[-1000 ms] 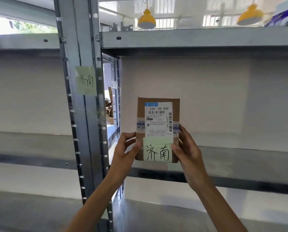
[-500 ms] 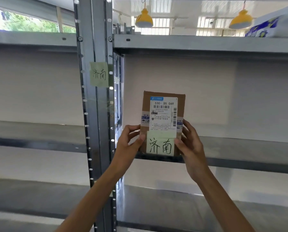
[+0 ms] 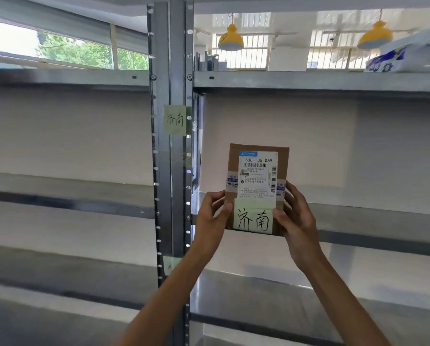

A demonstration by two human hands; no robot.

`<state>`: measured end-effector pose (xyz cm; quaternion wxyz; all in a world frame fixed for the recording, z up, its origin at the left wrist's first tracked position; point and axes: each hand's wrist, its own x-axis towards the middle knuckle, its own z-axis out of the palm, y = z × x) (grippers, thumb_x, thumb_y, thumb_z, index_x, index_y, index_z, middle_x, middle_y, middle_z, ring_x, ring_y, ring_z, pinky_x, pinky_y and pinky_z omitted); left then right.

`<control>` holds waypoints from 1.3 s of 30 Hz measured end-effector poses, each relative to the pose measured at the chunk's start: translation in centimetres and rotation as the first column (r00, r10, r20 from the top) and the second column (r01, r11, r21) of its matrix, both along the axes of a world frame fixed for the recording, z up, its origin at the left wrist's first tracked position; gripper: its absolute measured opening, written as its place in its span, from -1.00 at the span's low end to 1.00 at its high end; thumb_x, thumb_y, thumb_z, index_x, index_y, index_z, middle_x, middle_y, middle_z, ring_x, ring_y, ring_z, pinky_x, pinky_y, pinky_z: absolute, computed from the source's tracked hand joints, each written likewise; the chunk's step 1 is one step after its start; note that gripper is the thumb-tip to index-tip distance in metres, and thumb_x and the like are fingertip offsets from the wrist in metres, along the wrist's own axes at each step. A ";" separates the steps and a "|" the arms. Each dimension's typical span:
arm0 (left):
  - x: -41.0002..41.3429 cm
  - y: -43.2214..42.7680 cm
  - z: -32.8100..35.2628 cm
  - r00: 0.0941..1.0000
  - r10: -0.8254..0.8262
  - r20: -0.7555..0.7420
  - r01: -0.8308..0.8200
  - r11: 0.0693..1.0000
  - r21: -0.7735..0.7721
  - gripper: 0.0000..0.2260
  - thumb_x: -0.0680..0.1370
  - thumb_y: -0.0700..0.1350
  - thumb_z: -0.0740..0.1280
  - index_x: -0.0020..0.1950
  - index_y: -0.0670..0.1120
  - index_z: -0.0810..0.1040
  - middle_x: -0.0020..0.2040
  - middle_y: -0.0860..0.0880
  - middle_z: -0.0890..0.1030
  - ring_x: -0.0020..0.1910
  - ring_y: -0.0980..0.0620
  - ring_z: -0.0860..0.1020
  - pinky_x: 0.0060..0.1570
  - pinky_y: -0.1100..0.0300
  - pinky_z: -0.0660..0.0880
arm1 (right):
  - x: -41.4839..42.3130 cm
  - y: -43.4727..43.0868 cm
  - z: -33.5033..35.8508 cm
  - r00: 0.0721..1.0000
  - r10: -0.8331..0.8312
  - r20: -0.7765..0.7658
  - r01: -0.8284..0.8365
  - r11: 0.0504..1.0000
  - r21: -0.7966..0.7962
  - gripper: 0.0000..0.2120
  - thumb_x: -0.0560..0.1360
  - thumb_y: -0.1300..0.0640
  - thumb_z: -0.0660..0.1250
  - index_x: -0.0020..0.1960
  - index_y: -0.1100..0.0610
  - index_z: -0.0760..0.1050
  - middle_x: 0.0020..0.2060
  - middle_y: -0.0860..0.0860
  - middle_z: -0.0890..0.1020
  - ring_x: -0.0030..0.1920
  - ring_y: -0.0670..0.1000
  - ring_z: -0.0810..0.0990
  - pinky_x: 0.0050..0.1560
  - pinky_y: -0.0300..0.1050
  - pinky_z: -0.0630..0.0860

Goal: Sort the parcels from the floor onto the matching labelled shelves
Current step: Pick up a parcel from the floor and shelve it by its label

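Observation:
I hold a small brown cardboard parcel (image 3: 233,158) upright with both hands, at the front edge of the middle metal shelf (image 3: 373,221). It carries a white shipping label and a green sticky note with handwritten characters. My left hand (image 3: 212,216) grips its lower left side and my right hand (image 3: 296,216) grips its lower right side. A green sticky note (image 3: 175,119) with the same characters is stuck on the grey upright post (image 3: 170,183) to the left of the parcel.
A shelf above (image 3: 308,81) carries a white and blue package (image 3: 408,54) at the far right. A lower shelf (image 3: 271,295) runs beneath. Another green note (image 3: 170,264) sits lower on the post. Shelves also extend to the left (image 3: 59,201).
The view has shifted so the post and parcel sit further right and the shelves lower. The parcel stays held in both hands at the middle shelf's edge.

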<state>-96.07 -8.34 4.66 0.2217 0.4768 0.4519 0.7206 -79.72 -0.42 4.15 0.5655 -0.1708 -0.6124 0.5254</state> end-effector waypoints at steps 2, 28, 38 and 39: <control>0.3 -0.3 -0.4 1.000 0.003 -0.008 -0.003 1.000 -0.023 -0.82 0.57 -0.14 0.26 0.15 -0.13 0.40 0.19 -0.14 0.57 0.14 -0.11 0.59 -0.13 0.10 0.64 | 0.5 -0.4 -0.4 1.000 0.000 0.004 0.000 1.000 -0.009 -0.43 0.48 0.31 0.32 0.37 -0.15 0.33 0.31 -0.10 0.49 0.32 0.05 0.47 0.07 0.19 0.59; 0.7 -2.3 -2.6 1.000 0.011 -0.023 -0.013 0.997 -0.074 -0.76 0.58 -0.13 0.23 0.23 -0.12 0.42 0.22 -0.13 0.55 0.25 -0.13 0.51 0.12 -0.15 0.55 | 0.9 -1.8 -2.2 0.999 0.035 0.037 -0.033 0.997 -0.065 -0.50 0.53 0.29 0.25 0.38 -0.10 0.31 0.32 -0.02 0.49 0.26 0.04 0.53 -0.05 -0.03 0.63; -4.2 2.8 0.0 0.996 -0.011 -0.089 0.008 0.999 -0.033 -0.77 0.60 0.04 0.10 0.23 0.28 0.36 0.30 0.01 0.48 0.17 0.10 0.54 -0.02 0.31 0.58 | -5.1 1.7 1.2 1.000 0.014 -0.004 -0.014 0.992 -0.127 -0.67 0.59 0.10 0.16 0.30 -0.17 0.40 0.15 -0.12 0.62 0.18 -0.01 0.57 0.01 0.01 0.59; -4.6 3.4 0.2 0.996 -0.003 -0.085 -0.001 0.999 -0.046 -0.77 0.60 0.08 0.07 0.24 0.29 0.33 0.31 0.01 0.47 0.17 0.11 0.53 0.00 0.31 0.56 | -5.8 2.0 1.5 1.000 -0.001 0.014 0.003 0.994 -0.113 -0.69 0.59 0.08 0.14 0.29 -0.19 0.40 0.16 -0.13 0.61 0.19 -0.02 0.57 0.07 0.03 0.59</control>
